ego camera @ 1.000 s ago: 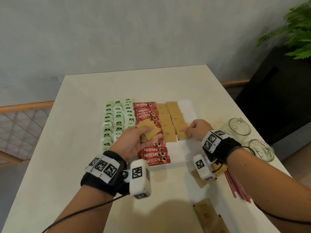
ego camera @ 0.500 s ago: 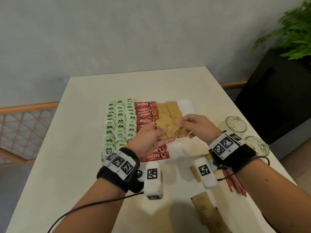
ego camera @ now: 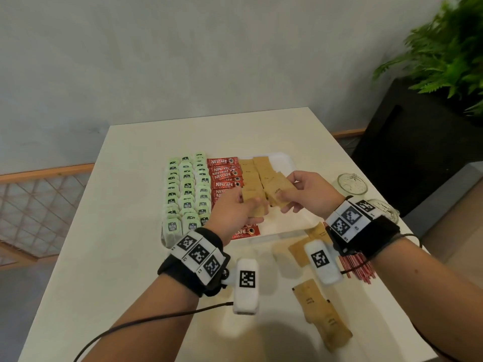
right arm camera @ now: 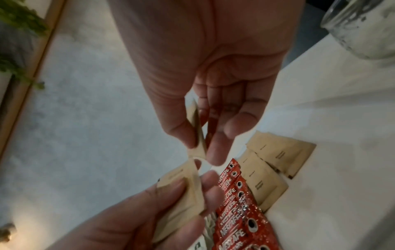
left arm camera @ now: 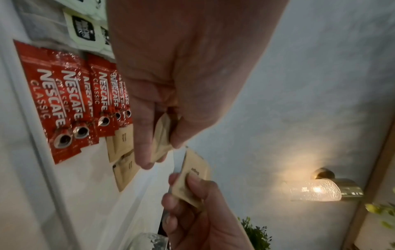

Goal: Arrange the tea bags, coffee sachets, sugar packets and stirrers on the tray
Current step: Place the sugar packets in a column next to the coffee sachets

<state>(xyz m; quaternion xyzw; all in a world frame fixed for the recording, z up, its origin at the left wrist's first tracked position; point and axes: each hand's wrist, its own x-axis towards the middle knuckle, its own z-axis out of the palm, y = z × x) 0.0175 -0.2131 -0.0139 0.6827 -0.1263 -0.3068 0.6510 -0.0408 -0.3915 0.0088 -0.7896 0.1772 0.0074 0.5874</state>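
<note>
Over the white tray (ego camera: 286, 163) my left hand (ego camera: 248, 209) grips a small stack of brown sugar packets (ego camera: 252, 198). Just to its right, my right hand (ego camera: 283, 202) pinches a single sugar packet (ego camera: 278, 188) between thumb and fingers, a narrow gap away from the stack. The wrist views show the same stack (right arm camera: 183, 191) and single packet (left arm camera: 192, 175). On the tray lie rows of green tea bags (ego camera: 187, 189), red coffee sachets (ego camera: 223, 173) and brown sugar packets (ego camera: 258, 168). Red stirrers (ego camera: 358, 266) lie on the table under my right wrist.
Loose sugar packets (ego camera: 321, 312) lie on the white table (ego camera: 117, 257) near its front edge, with more (ego camera: 299, 250) just off the tray. Two glass jars (ego camera: 351, 182) stand at the table's right edge. A black planter with a fern (ego camera: 444, 61) stands beyond it.
My right hand has lifted off the tray's sugar row and met the left hand above the tray, and now pinches one packet beside the stack. The left hand shifted slightly right.
</note>
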